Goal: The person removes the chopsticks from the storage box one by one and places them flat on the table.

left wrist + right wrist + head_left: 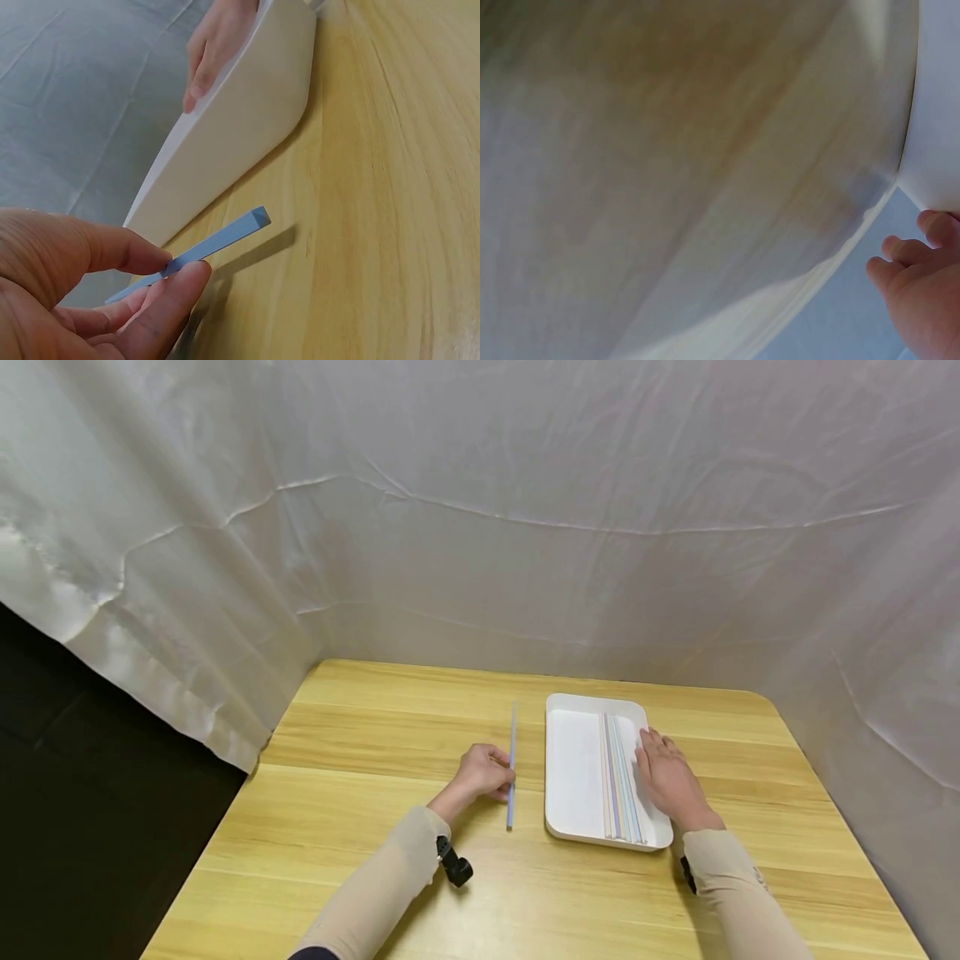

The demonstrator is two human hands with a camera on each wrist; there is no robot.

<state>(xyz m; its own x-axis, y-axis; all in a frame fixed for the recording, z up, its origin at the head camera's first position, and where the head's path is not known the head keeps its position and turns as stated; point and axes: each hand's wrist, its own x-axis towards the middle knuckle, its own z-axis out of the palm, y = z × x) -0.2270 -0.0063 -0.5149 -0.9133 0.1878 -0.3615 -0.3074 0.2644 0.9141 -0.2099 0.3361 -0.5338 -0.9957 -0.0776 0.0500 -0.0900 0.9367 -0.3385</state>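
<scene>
Between thumb and fingertips, my left hand pinches a single blue chopstick. The left wrist view shows its square end sticking out past the thumb, above the wood. To the right lies a shallow white tray. Several pastel chopsticks lie lengthwise inside it, side by side along the right half. My right hand rests at the tray's right rim with its fingers pointing forward. Only part of that hand shows in the right wrist view, its fingertips close to the tray wall.
All of this is on a light wooden table with rounded back corners. A pale curtain hangs behind the table and along its sides. Each wrist carries a black camera mount, the left one seen plainly in the head view.
</scene>
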